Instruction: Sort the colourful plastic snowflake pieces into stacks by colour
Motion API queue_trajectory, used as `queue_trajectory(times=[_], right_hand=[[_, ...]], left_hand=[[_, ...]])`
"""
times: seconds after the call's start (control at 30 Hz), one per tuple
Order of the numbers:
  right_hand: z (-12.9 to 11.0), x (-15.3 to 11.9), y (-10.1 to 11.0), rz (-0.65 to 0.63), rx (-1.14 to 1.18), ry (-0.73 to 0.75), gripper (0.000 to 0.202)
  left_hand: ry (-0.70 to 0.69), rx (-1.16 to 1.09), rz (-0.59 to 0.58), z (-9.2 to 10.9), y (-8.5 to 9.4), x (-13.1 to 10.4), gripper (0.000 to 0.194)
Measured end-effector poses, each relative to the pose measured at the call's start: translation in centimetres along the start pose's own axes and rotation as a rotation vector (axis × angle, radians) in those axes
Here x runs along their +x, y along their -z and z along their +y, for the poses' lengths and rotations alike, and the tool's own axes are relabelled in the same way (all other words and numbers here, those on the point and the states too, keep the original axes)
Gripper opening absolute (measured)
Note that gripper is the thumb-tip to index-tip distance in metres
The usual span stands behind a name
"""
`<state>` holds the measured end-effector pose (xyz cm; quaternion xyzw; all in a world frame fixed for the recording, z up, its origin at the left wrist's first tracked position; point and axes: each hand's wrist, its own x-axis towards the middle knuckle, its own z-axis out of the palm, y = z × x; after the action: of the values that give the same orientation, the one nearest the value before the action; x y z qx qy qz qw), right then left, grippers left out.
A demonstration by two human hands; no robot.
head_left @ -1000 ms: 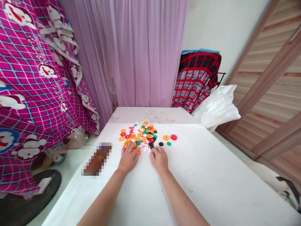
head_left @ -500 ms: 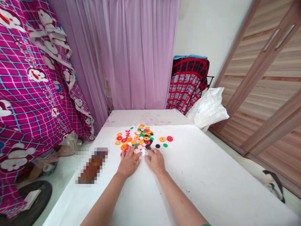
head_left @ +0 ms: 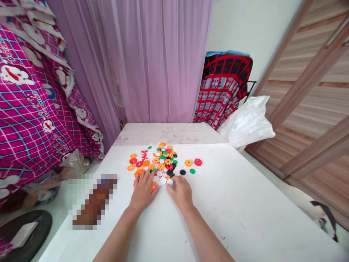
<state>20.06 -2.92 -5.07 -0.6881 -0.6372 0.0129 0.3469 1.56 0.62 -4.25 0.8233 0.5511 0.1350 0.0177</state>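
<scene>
Forearms (head_left: 118, 233) cross a white table (head_left: 245, 203). On it, the left hand (head_left: 142, 191) lies with fingers slightly spread over the near-left edge of a disc pile (head_left: 156, 160); the right hand (head_left: 181, 191), fingers bent, meets a white disc (head_left: 169, 181) near-right, whether pinching I cannot tell. Right of the pile lie five loose discs (head_left: 192, 171).

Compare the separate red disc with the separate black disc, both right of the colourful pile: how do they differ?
Colour: the red disc is bright red, while the black disc is dark.
Size: the red disc looks larger than the black disc.
Place: the black disc lies nearer the right hand than the red disc does.
Shared: both are round and lie on the white table.
</scene>
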Motion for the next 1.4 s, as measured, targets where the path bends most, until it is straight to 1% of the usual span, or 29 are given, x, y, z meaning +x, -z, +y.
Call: queue_trajectory(times=[0.13, 0.23, 0.3, 0.4, 0.5, 0.6, 0.67, 0.8, 0.93, 1.17, 1.4], right_hand=[[1.7, -0.6, 0.2, 0.063, 0.140, -0.050, 0.017], [4.1, 0.1, 1.2, 0.117, 0.158, -0.150, 0.024], [5.9, 1.0, 2.1, 0.155, 0.124, -0.229, 0.029], [8.1, 2.4, 3.4, 0.156, 0.053, -0.297, 0.030], [9.6, 3.3, 4.3, 0.156, 0.009, -0.355, 0.027], [10.8, 3.8, 5.0, 0.166, -0.019, -0.387, 0.026], [11.5, 3.9, 5.4, 0.147, -0.047, -0.390, 0.025], [12.1, 4.2, 5.9, 0.074, -0.098, -0.367, 0.021], [11.8, 4.4, 6.1, 0.044, -0.160, -0.331, 0.021], [11.4, 4.6, 6.3, -0.001, -0.224, -0.317, 0.019], [11.2, 4.8, 6.4, -0.041, -0.293, -0.312, 0.021]], left_hand=[[-0.061, 0.021, -0.053, -0.2, 0.2, 1.6, 0.066], [-0.098, 0.024, -0.096, 0.0, 0.4, 2.9, 0.065], [-0.113, 0.014, -0.088, 0.2, 0.4, 3.4, 0.064], [-0.113, -0.006, -0.061, 0.2, 0.0, 3.6, 0.063], [-0.110, -0.035, -0.018, -0.1, -0.6, 3.4, 0.063], [-0.114, -0.089, 0.079, -0.7, -1.0, 3.2, 0.061], [-0.083, -0.131, 0.145, -1.1, -1.2, 3.2, 0.057], [0.028, -0.200, 0.269, -1.8, -1.4, 3.3, 0.050], [0.069, -0.238, 0.342, -2.2, -1.6, 3.5, 0.046], [0.077, -0.278, 0.363, -2.5, -1.6, 3.5, 0.045], [0.099, -0.324, 0.340, -2.4, -1.3, 3.5, 0.045]])
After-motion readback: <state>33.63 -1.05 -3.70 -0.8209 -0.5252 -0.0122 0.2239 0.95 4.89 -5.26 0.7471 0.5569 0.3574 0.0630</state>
